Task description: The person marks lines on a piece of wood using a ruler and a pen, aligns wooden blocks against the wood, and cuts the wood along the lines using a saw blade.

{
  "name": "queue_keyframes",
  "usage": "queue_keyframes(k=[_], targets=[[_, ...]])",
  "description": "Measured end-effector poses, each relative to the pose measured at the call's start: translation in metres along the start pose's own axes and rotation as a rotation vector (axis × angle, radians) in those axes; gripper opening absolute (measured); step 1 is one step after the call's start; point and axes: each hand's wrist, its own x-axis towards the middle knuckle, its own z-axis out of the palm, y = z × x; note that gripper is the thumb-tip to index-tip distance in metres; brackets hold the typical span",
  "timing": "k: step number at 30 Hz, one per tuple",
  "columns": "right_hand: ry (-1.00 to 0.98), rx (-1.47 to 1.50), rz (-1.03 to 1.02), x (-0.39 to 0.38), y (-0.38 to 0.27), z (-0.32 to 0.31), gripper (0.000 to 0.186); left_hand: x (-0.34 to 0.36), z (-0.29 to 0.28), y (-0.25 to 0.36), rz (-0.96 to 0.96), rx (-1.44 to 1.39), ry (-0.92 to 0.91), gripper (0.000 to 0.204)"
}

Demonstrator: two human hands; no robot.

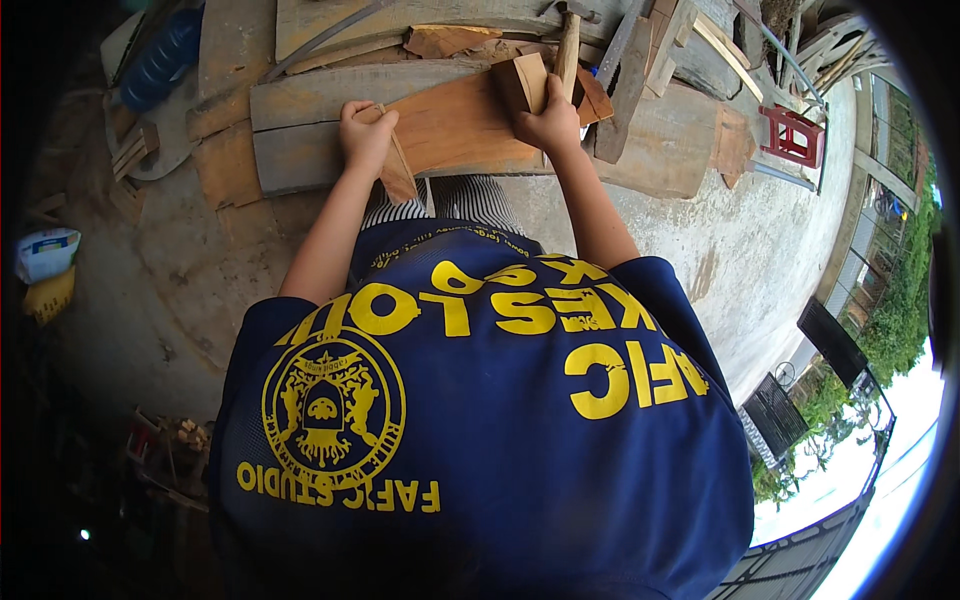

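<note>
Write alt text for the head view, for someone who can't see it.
The left hand grips a thin wooden strip and the right hand holds a wooden block, with a reddish-brown board between them on weathered planks. A hammer lies beyond the right hand.

Blue jug upper left; red stool upper right; white bag far left; foliage right.
</note>
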Motion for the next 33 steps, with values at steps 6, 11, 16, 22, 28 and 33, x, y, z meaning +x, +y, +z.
queue_keyframes(k=[6,11,16,22,28,33], targets=[[-0.054,-0.014,0.026,-0.006,-0.008,-0.002,0.067,-0.005,0.006,0.009,-0.001,0.070,-0.002,0.036],[-0.022,-0.001,0.056,-0.007,-0.007,-0.001,0.064,0.003,-0.004,-0.001,-0.014,-0.018,-0.066,0.035],[-0.023,0.044,0.043,-0.005,0.001,0.006,0.062,0.006,-0.006,-0.009,0.005,-0.119,-0.102,0.039],[0.147,0.293,0.355,-0.006,0.025,0.016,0.077,-0.003,-0.002,0.009,-0.045,-0.136,-0.149,0.037],[0.173,0.531,0.349,-0.005,0.048,0.016,0.079,-0.002,-0.007,0.010,-0.078,-0.139,-0.155,0.043],[0.192,0.925,0.286,-0.035,0.071,0.026,0.067,0.012,-0.027,-0.004,-0.084,-0.264,-0.213,0.045]])
